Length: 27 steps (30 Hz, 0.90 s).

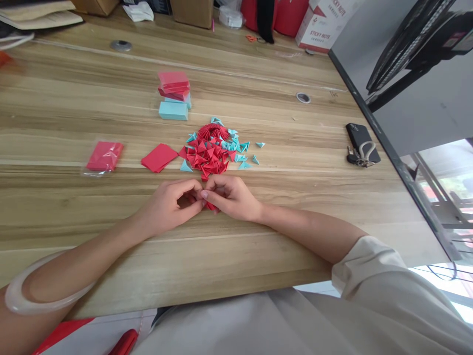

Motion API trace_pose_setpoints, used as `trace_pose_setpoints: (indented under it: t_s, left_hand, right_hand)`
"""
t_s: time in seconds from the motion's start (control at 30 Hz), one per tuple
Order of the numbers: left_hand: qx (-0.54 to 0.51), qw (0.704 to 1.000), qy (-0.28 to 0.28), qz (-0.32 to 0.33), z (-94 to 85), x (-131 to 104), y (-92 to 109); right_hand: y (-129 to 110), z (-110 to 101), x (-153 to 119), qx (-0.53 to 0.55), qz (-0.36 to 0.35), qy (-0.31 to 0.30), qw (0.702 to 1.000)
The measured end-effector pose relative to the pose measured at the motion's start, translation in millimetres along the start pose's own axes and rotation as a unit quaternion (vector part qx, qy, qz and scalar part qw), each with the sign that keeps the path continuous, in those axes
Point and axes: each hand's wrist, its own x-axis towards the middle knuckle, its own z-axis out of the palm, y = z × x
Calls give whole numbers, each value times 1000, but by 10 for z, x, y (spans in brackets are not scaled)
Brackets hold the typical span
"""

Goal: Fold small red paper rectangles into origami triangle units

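Observation:
My left hand (173,204) and my right hand (232,198) meet near the front of the wooden table. Between their pinched fingertips is a small piece of red paper (210,206), mostly hidden by the fingers, so its exact fold does not show. Just beyond lies a heap of red folded paper triangles (209,157), with light blue folded triangles (232,143) along its right and back. At the heap's far side sits a curved row of joined red pieces (213,131). A stack of red paper sheets (159,158) rests left of the heap.
A wrapped red paper pack (105,156) lies farther left. Red packs (173,84) and blue paper stacks (173,111) stand behind. A black case with keys (362,143) is at right. Boxes, including a sticky-note box (318,29), line the back; a dark fan (402,44) stands right.

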Motion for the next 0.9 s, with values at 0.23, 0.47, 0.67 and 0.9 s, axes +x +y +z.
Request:
trace_pose_setpoints:
  t_s: [0.23,0.47,0.67,0.9]
  left_hand:
    - [-3,1000,-12,2,7,10,-2]
    - [58,998,-16,24,-7,4,-17]
    - [63,998,-19,22,-7,-1,-10]
    - [73,997,-20,28,1,3,-20]
  right_hand:
    - [-6,2,-10,-12,4,-14,1000]
    - [-26,-6,-5,-35,16,-14,999]
    - [-36,-1,-8,-53,19,-14,998]
    - [-31,-1,-8,-55,11,-16,998]
